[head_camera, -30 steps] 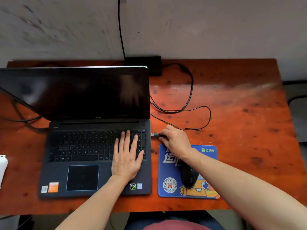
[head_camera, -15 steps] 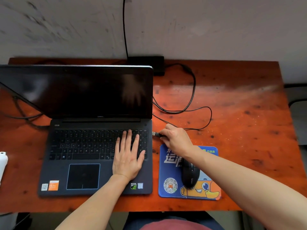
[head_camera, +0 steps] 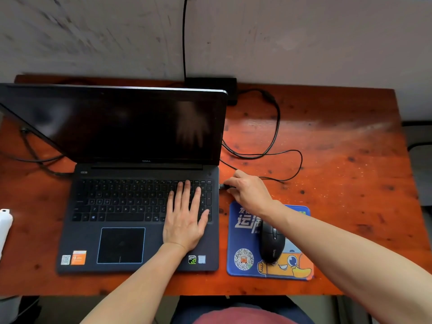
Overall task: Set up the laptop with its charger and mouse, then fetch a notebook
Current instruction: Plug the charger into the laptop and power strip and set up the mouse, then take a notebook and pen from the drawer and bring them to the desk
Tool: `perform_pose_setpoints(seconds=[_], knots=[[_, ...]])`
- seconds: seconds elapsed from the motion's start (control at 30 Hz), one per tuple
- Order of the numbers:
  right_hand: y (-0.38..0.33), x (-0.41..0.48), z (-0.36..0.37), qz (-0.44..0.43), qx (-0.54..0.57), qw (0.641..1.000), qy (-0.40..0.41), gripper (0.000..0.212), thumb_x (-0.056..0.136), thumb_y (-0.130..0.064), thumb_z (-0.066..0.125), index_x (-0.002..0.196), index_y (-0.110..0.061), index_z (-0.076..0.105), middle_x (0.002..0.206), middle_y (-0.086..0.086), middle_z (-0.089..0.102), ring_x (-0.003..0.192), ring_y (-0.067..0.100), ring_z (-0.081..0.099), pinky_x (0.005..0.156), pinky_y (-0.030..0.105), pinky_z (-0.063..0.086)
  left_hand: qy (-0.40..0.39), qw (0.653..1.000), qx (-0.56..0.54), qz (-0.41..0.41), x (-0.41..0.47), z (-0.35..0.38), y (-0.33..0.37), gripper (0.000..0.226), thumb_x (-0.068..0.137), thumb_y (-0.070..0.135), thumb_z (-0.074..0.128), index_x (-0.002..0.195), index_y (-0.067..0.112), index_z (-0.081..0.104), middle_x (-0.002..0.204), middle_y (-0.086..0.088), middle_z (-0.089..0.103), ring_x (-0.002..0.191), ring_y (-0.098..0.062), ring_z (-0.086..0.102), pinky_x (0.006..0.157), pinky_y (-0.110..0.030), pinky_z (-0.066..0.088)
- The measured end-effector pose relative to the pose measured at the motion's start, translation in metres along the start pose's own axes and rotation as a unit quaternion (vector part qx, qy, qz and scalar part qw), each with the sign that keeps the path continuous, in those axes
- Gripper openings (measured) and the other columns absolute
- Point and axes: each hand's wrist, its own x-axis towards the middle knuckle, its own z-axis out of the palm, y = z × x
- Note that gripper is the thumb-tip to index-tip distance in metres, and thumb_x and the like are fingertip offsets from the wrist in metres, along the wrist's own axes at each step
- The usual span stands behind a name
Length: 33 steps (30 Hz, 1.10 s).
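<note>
You are resting your left hand point(head_camera: 184, 220) flat on the right part of the laptop point(head_camera: 126, 199) keyboard, fingers point(head_camera: 187, 190) straight and released, gripping nothing, with the heel of the hand lying on the palm rest. The laptop is sitting open on the left half of the table point(head_camera: 350, 183), its screen dark.

Your right hand point(head_camera: 250, 191) is reaching across the far edge of the mouse pad point(head_camera: 233, 272), and its fingers are pinching the USB plug point(head_camera: 223, 186) of the mouse cable point(head_camera: 297, 164). The plug's tip is meeting the laptop's right edge, level with the keyboard's upper rows; how far it is seated you cannot tell from here. The cable is trailing in loose loops across the table on the far side of your hand.

The black mouse point(head_camera: 271, 244) is lying on the blue mouse pad just right of the laptop, partly under your right forearm.

A black power brick point(head_camera: 210, 84) is sitting at the table's far edge, partly behind the screen, with one cord point(head_camera: 184, 36) running up the wall and a thicker lead point(head_camera: 277, 118) curving down toward the laptop's right side. A white object point(head_camera: 4, 225) is poking in at the left edge.
</note>
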Motion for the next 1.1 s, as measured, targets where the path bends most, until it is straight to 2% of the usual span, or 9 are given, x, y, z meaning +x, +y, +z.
perform_pose_setpoints(seconds=[0.33,0.47,0.53,0.7,0.83,0.9,1.1], knots=[[-0.014,0.0,-0.002,0.05,-0.021,0.998,-0.011,0.033,0.091,-0.018,0.057,0.124,-0.022,0.062,0.113,0.003,0.059,0.1,0.031,0.062,0.082,0.041,0.05,-0.013,1.0,0.002,0.004,-0.001,-0.003,0.003,0.063,0.092,0.046,0.03,0.144,0.011,0.038,0.152,-0.02,0.031,0.142,-0.035,0.027,0.116,-0.049,0.017],[-0.027,-0.006,-0.014,0.054,-0.031,0.998,0.026,0.035,0.091,-0.021,0.057,0.126,-0.021,0.06,0.113,0.004,0.058,0.098,0.034,0.062,0.078,0.041,0.05,-0.032,0.999,0.015,0.021,-0.002,-0.019,0.001,0.055,0.094,0.039,0.047,0.141,0.01,0.044,0.15,-0.019,0.036,0.14,-0.035,0.032,0.114,-0.05,0.027],[-0.031,-0.006,-0.021,0.045,-0.042,0.997,0.037,0.033,0.092,-0.024,0.055,0.124,-0.021,0.061,0.111,0.004,0.059,0.097,0.033,0.062,0.076,0.04,0.048,-0.048,0.998,0.02,0.029,-0.002,-0.031,-0.005,0.049,0.094,0.034,0.047,0.138,0.012,0.047,0.148,-0.016,0.039,0.138,-0.032,0.035,0.114,-0.046,0.029],[-0.063,-0.018,-0.029,-0.073,-0.08,0.994,0.021,0.024,0.091,-0.025,0.051,0.109,-0.021,0.066,0.106,0.006,0.063,0.096,0.034,0.062,0.073,0.038,0.048,-0.049,0.997,0.022,-0.05,-0.04,-0.063,-0.021,0.032,0.097,0.032,0.036,0.121,0.019,0.053,0.115,-0.002,0.057,0.104,-0.023,0.055,0.09,-0.036,0.043],[-0.111,-0.042,-0.014,-0.205,-0.116,0.972,-0.018,0.025,0.091,-0.029,0.049,0.107,-0.022,0.066,0.108,0.005,0.064,0.099,0.032,0.063,0.077,0.038,0.051,-0.018,0.979,-0.002,-0.203,-0.126,-0.08,-0.026,0.026,0.096,0.03,0.039,0.113,0.019,0.055,0.107,-0.002,0.061,0.1,-0.026,0.06,0.08,-0.039,0.045],[-0.136,-0.054,-0.001,-0.248,-0.12,0.961,-0.033,0.024,0.091,-0.029,0.048,0.104,-0.022,0.067,0.106,0.004,0.064,0.098,0.031,0.063,0.074,0.034,0.047,0.001,0.971,-0.012,-0.24,-0.165,-0.084,-0.029,0.024,0.096,0.03,0.038,0.11,0.019,0.055,0.105,-0.002,0.062,0.099,-0.027,0.062,0.077,-0.039,0.046],[-0.259,-0.122,0.055,-0.435,-0.139,0.884,-0.095,0.023,0.089,-0.029,0.051,0.103,-0.019,0.066,0.103,0.004,0.063,0.098,0.029,0.062,0.074,0.035,0.049,0.037,0.912,-0.026,-0.408,-0.328,-0.095,-0.039,0.026,0.097,0.032,0.038,0.111,0.019,0.056,0.108,0.0,0.062,0.1,-0.025,0.062,0.075,-0.036,0.046]])
